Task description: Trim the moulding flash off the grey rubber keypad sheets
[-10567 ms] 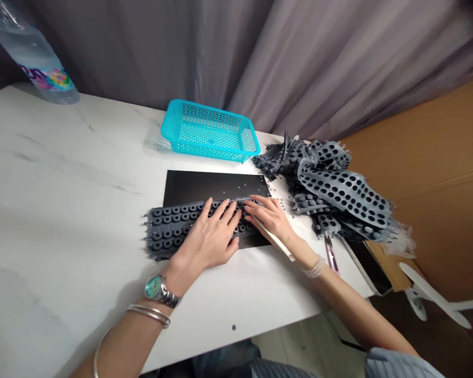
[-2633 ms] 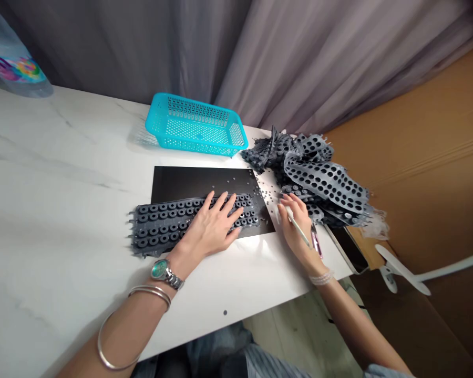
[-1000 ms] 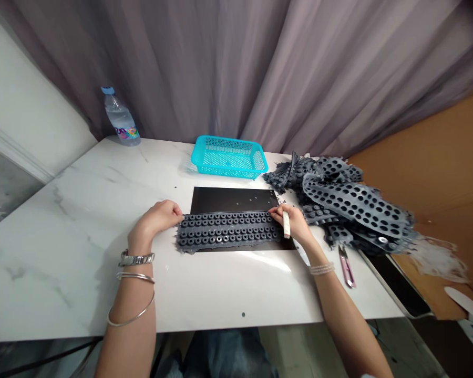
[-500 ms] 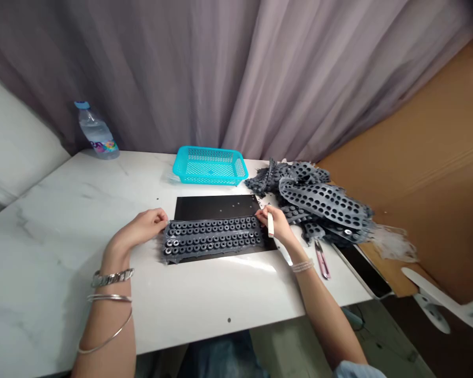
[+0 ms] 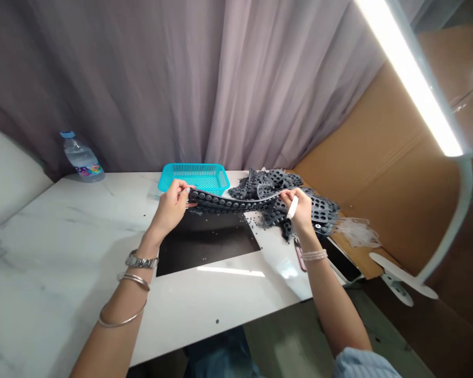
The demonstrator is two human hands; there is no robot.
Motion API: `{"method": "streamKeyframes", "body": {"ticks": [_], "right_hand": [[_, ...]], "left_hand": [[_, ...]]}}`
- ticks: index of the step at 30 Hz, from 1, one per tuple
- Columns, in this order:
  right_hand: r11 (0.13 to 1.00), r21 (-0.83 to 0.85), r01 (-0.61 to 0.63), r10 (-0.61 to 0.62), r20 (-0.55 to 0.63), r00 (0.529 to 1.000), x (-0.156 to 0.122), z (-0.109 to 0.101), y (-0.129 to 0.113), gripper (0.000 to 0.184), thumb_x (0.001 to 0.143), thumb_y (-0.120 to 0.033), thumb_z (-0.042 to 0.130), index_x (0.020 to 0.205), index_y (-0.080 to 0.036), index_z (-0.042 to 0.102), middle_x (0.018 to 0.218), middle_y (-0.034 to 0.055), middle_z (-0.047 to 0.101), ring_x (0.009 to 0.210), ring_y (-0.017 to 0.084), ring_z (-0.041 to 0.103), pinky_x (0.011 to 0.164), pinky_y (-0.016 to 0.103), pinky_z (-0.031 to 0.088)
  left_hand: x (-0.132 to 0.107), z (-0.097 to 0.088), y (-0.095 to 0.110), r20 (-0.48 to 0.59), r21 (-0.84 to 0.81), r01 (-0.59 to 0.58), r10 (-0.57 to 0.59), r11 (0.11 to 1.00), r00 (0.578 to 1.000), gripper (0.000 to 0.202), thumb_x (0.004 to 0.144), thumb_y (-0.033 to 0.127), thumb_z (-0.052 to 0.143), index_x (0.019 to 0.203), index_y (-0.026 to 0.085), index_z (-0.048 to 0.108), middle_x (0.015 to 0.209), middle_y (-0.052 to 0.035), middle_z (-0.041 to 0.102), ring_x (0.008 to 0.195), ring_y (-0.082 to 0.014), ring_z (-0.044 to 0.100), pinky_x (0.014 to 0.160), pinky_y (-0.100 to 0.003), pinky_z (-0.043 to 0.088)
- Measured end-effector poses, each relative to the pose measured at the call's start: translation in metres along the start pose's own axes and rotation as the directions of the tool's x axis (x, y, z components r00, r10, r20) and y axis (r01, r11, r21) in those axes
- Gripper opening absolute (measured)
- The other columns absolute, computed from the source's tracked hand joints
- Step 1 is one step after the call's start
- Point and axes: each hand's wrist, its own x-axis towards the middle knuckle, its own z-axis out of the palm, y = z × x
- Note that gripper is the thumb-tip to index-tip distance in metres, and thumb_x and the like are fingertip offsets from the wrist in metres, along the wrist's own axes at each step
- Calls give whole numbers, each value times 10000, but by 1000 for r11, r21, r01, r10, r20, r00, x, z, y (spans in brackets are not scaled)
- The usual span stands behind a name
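A dark grey strip set with rows of round ring pieces (image 5: 232,203) hangs raised between my two hands, sagging a little in the middle. My left hand (image 5: 175,202) pinches its left end. At the other end my right hand (image 5: 298,206) grips the strip between thumb and finger, with a white pen-like stick (image 5: 292,207) also tucked in that hand. Beneath the strip a black flat sheet (image 5: 205,241) lies on the white table, dotted with several tiny dark bits. Behind my right hand spreads a heap of grey perforated strips (image 5: 323,207).
A turquoise basket (image 5: 167,176) stands at the back, a water bottle (image 5: 82,160) at the back left. Pink-handled snips (image 5: 300,256) and a dark-screened device (image 5: 345,261) lie at the right. A lit lamp (image 5: 421,79) rises on the right.
Both hands have lifted the ringed strip off the black sheet and tilted it, baring the sheet. My left hand now grips its end. The view has shifted, bringing in the lamp.
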Motion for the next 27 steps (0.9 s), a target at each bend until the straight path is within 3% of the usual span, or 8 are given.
{"method": "streamKeyframes", "body": {"ticks": [3, 7, 13, 20, 27], "right_hand": [[1000, -29, -3, 3, 5, 1000, -3, 1, -3, 422, 746, -476, 674, 673, -240, 332, 868, 54, 636, 785, 183, 604, 743, 345, 523], [997, -78, -15, 21, 76, 997, -12, 12, -5, 394, 760, -470, 647, 681, -241, 335, 869, 55, 641, 687, 163, 568, 607, 295, 477], [995, -98, -2, 21, 188, 982, -28, 59, -4, 349, 753, -426, 639, 670, -239, 357, 853, 54, 648, 698, 171, 544, 616, 292, 424], [997, -71, -43, 62, 296, 953, -50, 126, -2, 338, 718, -446, 641, 676, -248, 371, 706, 23, 626, 616, 175, 522, 553, 291, 407], [976, -34, -215, 213, 344, 915, -57, 166, 14, 312, 698, -427, 606, 684, -246, 352, 664, -5, 597, 507, 132, 461, 436, 240, 353]], "left_hand": [[-2, -3, -2, -35, 102, 67, -64, 993, 997, 151, 937, 365, 404, 979, 229, 455, 834, -1, 590, 701, -144, 631, 598, -254, 529], [-16, -23, -8, -119, 228, 153, -128, 961, 985, 163, 943, 347, 410, 1038, 235, 481, 669, 45, 537, 532, -132, 556, 570, -255, 433], [-42, -55, -38, -281, 293, 312, -231, 904, 931, 157, 920, 286, 435, 1056, 246, 504, 534, 76, 409, 503, -165, 466, 563, -267, 300], [-66, -84, -86, -402, 76, 483, -417, 872, 815, 164, 885, 334, 485, 1006, 235, 534, 579, 61, 481, 524, -173, 522, 551, -267, 358], [-63, -92, -113, -331, -260, 516, -577, 816, 746, 354, 806, 481, 579, 1010, 192, 591, 677, 6, 633, 612, -171, 630, 517, -243, 442]]}}
